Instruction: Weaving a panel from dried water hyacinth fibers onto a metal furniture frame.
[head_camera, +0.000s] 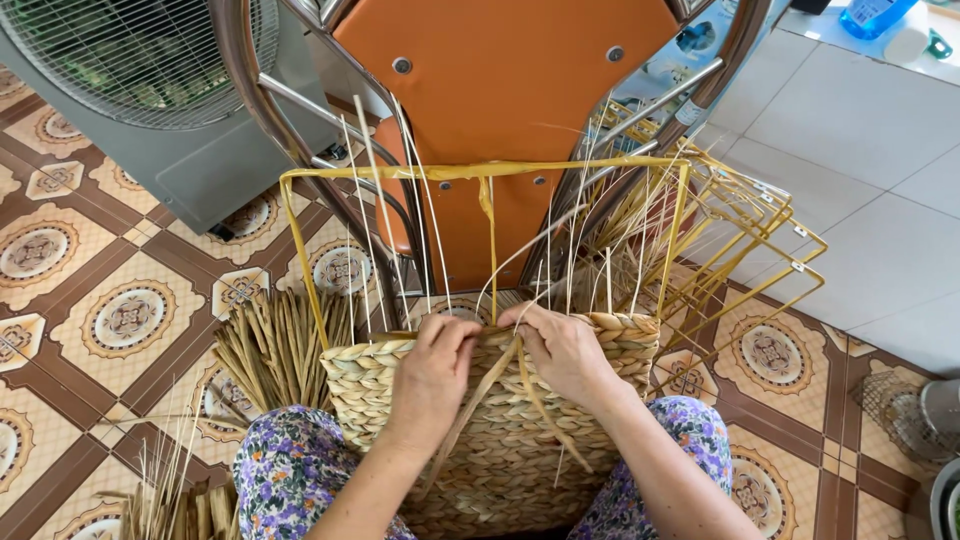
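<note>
A half-woven straw basket (380, 385) rests between my knees, built on a yellow wire frame (300, 240) with thin upright reeds. My left hand (435, 375) grips the top woven edge at the middle. My right hand (560, 350) pinches a flat straw strand (535, 400) at the same rim, right beside the left hand. Loose strand ends hang down the basket's front.
An orange metal-framed chair (500, 90) stands right behind the basket. A grey fan (150, 90) is at the upper left. Bundles of dried straw (270, 350) lie on the patterned tile floor at left. Stacked yellow wire frames (750, 240) lean at right.
</note>
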